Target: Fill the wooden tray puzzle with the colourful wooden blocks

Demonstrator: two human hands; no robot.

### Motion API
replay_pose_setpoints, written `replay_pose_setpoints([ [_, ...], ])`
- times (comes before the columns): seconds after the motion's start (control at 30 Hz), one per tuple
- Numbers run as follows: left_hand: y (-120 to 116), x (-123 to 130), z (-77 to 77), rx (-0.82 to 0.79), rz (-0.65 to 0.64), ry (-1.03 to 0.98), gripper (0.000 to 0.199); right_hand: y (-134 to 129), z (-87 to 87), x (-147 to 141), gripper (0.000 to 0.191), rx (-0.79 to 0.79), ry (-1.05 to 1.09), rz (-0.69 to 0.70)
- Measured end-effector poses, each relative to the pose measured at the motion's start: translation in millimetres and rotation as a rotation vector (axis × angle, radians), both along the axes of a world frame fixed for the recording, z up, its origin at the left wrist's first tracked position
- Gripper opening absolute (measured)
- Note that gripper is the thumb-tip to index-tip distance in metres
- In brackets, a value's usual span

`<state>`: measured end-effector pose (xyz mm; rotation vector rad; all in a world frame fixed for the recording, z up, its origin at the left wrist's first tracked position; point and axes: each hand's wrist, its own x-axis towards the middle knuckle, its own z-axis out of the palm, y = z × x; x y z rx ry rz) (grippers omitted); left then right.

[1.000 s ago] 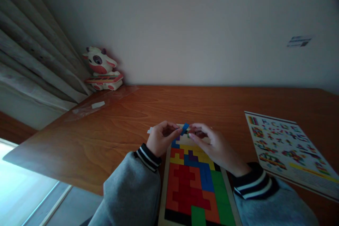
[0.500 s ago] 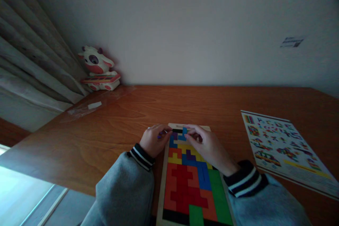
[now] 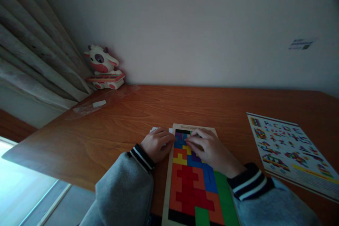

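Observation:
A wooden tray puzzle [image 3: 166, 187] lies on the table, largely covered with coloured block pieces. My right hand [image 3: 209, 148] reaches over its upper part, thumb and fingertips closed around a small blue puzzle piece [image 3: 184, 136] near the top row. Beside it on the board is a purple piece [image 3: 179, 135]. My left hand [image 3: 158, 144] rests at the tray's upper left edge, fingers curled, fingertips touching the rim close to the blue pieces. What its fingers enclose, if anything, is hidden.
A printed pattern sheet [image 3: 291, 148] lies to the right. At the back left sits a cow toy [image 3: 104, 67] with a keyboard, and clear plastic wrap [image 3: 87, 108] lies before it. White paper [image 3: 154, 129] shows behind my left hand. Curtain [image 3: 34, 53] hangs at left.
The view has shifted slightly left. The right fingertips have brought the blue piece left and nearer on the board. The purple thing between my left fingers no longer shows; that hand is lower.

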<state>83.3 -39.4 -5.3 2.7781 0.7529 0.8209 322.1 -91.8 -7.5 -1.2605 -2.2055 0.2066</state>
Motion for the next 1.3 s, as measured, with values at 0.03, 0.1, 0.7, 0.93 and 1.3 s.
replay_pose_setpoints([
  [0.03,-1,-1,-0.1,0.005,-0.025,0.001,0.023,-1,-0.5,2,0.02,0.012,-0.021,0.011],
  [0.1,-4,-2,-0.8,0.004,-0.05,0.009,0.027,-2,-2.1,5,0.022,0.018,-0.062,0.015],
  [0.7,20,-41,-6.2,-0.026,0.097,0.052,0.03,-3,3.2,6,0.025,0.011,0.03,-0.113],
  [0.93,20,-31,-9.0,-0.035,0.224,0.144,0.026,-1,9.1,12,0.023,0.087,0.269,-0.306],
  [1.3,18,-23,-7.3,-0.008,0.289,-0.007,0.022,6,13.8,30,0.037,-0.089,0.855,-0.542],
])
